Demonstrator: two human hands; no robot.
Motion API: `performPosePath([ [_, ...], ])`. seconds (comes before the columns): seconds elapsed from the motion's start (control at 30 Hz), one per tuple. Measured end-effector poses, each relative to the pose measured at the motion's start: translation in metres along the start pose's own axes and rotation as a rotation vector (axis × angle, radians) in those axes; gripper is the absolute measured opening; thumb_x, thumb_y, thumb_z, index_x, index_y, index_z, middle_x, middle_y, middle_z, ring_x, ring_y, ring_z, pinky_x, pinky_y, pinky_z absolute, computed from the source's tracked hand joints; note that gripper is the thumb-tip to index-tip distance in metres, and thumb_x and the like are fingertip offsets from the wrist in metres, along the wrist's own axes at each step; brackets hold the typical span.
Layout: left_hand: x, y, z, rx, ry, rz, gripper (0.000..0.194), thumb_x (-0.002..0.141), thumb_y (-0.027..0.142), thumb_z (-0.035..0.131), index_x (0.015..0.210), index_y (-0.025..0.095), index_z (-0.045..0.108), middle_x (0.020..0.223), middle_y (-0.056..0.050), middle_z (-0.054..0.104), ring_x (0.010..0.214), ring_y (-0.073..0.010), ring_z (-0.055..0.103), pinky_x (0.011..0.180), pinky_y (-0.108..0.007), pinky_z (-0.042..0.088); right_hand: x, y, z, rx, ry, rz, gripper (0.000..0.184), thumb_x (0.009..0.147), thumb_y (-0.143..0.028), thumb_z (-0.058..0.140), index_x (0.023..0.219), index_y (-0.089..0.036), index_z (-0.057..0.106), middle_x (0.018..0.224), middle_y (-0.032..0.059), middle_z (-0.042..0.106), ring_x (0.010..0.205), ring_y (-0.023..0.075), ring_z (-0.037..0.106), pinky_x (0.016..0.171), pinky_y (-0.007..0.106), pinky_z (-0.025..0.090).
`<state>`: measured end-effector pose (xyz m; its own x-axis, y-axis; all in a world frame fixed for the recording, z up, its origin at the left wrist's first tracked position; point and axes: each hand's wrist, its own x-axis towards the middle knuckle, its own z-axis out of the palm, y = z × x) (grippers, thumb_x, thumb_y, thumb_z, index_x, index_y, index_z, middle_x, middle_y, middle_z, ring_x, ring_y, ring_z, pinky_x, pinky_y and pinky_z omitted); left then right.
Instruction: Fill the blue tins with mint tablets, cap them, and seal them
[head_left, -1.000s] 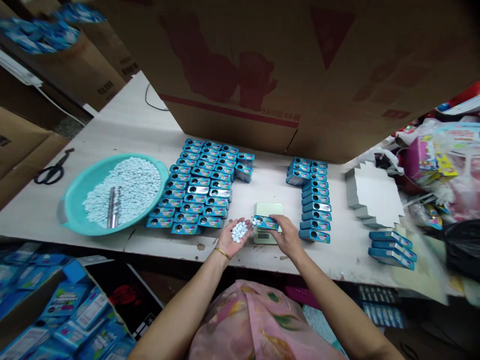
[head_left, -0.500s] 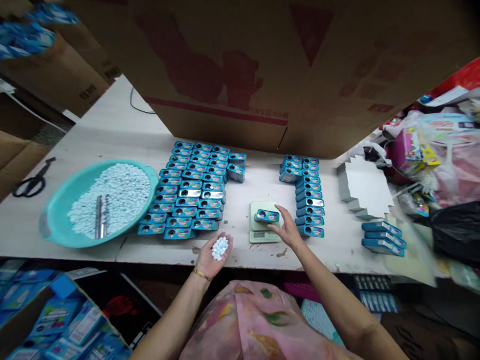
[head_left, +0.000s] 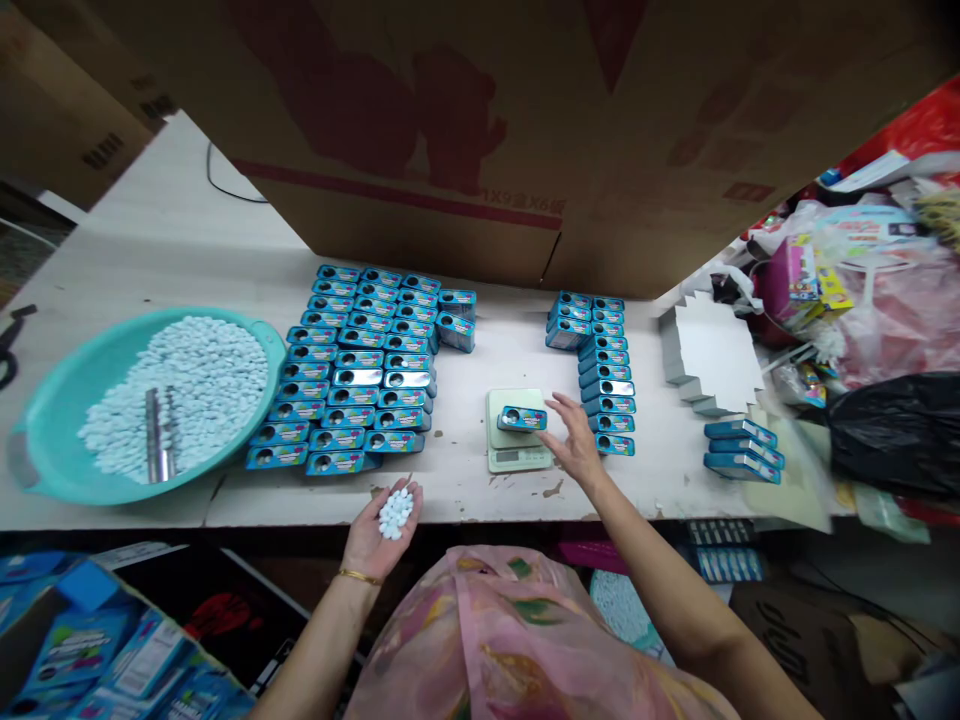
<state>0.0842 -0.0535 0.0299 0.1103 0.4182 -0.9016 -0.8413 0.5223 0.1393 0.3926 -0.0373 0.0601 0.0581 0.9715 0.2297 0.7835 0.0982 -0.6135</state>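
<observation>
My left hand (head_left: 381,540) is cupped palm up at the table's front edge and holds a small heap of pale blue-white candies (head_left: 395,513). To its right, a blue tin (head_left: 522,419) with a dark round opening lies on a small kitchen scale (head_left: 519,457). My right hand (head_left: 576,445) is open beside the scale, thumb and fingers spread around the tin's right end. Whether the fingertips touch the tin I cannot tell. Left of my left hand stands a block of several similar tins (head_left: 352,395). Another group of tins (head_left: 607,375) stands beyond my right hand.
A turquoise basin (head_left: 52,440) of candies, with a metal scoop-like tool (head_left: 159,435) in it, sits at the left. A big cardboard box (head_left: 420,210) walls off the back. At the right are stacked white cards (head_left: 716,350), more blue tins (head_left: 741,450) and a black bag (head_left: 896,440).
The view has shifted a little, so the table things sit farther left. My left hand has moved left and towards me with the candies. My right hand has drawn slightly away from the tin.
</observation>
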Motion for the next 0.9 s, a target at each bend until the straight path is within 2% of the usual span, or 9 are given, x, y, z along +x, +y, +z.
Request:
performPosePath([
  [0.07, 0.0, 0.0, 0.002, -0.001, 0.003, -0.001, 0.021, 0.078, 0.013, 0.04, 0.081, 0.007, 0.059, 0.077, -0.012, 0.063, 0.079, -0.0185, 0.06, 0.066, -0.032, 0.053, 0.007, -0.014, 0.006, -0.048, -0.053, -0.081, 0.031, 0.078, -0.029, 0.048, 0.108, -0.023, 0.05, 0.121, 0.0064, 0.041, 0.112, 0.0192, 0.036, 0.093, 0.038, 0.03],
  [0.13, -0.001, 0.001, 0.005, -0.001, 0.003, 0.001, 0.02, 0.077, 0.013, 0.04, 0.08, 0.007, 0.059, 0.077, -0.012, 0.063, 0.079, -0.0185, 0.06, 0.066, -0.032, 0.053, 0.013, -0.024, 0.013, -0.105, -0.098, -0.154, 0.027, 0.08, -0.023, 0.043, 0.106, -0.024, 0.052, 0.122, 0.005, 0.04, 0.114, 0.018, 0.033, 0.094, 0.037, 0.029],
  [0.33, -0.003, 0.004, 0.003, -0.004, 0.003, 0.014, 0.021, 0.078, 0.014, 0.039, 0.08, 0.007, 0.059, 0.077, -0.012, 0.063, 0.079, -0.0189, 0.06, 0.065, -0.032, 0.053, 0.021, -0.029, 0.022, -0.303, -0.302, -0.299, 0.037, 0.076, -0.01, 0.045, 0.106, -0.03, 0.052, 0.126, 0.0008, 0.037, 0.119, 0.0209, 0.024, 0.097, 0.044, 0.017],
  [0.47, -0.001, 0.004, -0.002, -0.012, 0.0, 0.006, 0.022, 0.079, 0.014, 0.038, 0.08, 0.008, 0.059, 0.076, -0.012, 0.063, 0.078, -0.0189, 0.06, 0.064, -0.032, 0.053, 0.016, -0.02, 0.014, -0.351, -0.282, -0.252, 0.037, 0.077, -0.011, 0.042, 0.109, -0.028, 0.051, 0.126, 0.0012, 0.038, 0.119, 0.0211, 0.024, 0.097, 0.043, 0.017],
  [0.57, 0.0, 0.003, -0.001, -0.016, 0.014, 0.015, 0.022, 0.079, 0.014, 0.038, 0.081, 0.007, 0.059, 0.077, -0.012, 0.063, 0.078, -0.019, 0.06, 0.064, -0.032, 0.053, 0.009, -0.011, 0.008, -0.318, -0.241, -0.183, 0.037, 0.078, -0.018, 0.044, 0.115, -0.025, 0.046, 0.125, 0.0038, 0.039, 0.116, 0.0209, 0.029, 0.094, 0.04, 0.026],
  [0.67, -0.002, 0.005, 0.003, -0.026, 0.034, 0.014, 0.022, 0.079, 0.013, 0.038, 0.08, 0.006, 0.058, 0.076, -0.012, 0.063, 0.077, -0.0187, 0.061, 0.064, -0.031, 0.053, 0.01, -0.006, 0.008, -0.263, -0.273, -0.082, 0.041, 0.077, -0.024, 0.048, 0.117, -0.019, 0.042, 0.112, 0.0072, 0.049, 0.102, 0.0204, 0.041, 0.084, 0.035, 0.036],
  [0.77, -0.006, 0.01, 0.006, -0.047, 0.046, 0.02, 0.021, 0.079, 0.012, 0.038, 0.08, 0.007, 0.058, 0.075, -0.012, 0.063, 0.076, -0.0184, 0.061, 0.064, -0.031, 0.053, 0.033, -0.011, 0.021, -0.216, -0.288, -0.066, 0.035, 0.077, -0.021, 0.046, 0.112, -0.018, 0.045, 0.103, 0.0064, 0.053, 0.092, 0.0191, 0.045, 0.08, 0.032, 0.039],
  [0.9, -0.014, 0.018, 0.007, -0.087, 0.055, 0.047, 0.02, 0.078, 0.01, 0.039, 0.079, 0.008, 0.059, 0.072, -0.01, 0.064, 0.077, -0.0179, 0.061, 0.067, -0.032, 0.053, 0.093, -0.033, 0.066, -0.216, -0.252, -0.087, 0.034, 0.077, -0.02, 0.047, 0.111, -0.017, 0.045, 0.102, 0.0073, 0.052, 0.092, 0.0193, 0.044, 0.082, 0.031, 0.038],
])
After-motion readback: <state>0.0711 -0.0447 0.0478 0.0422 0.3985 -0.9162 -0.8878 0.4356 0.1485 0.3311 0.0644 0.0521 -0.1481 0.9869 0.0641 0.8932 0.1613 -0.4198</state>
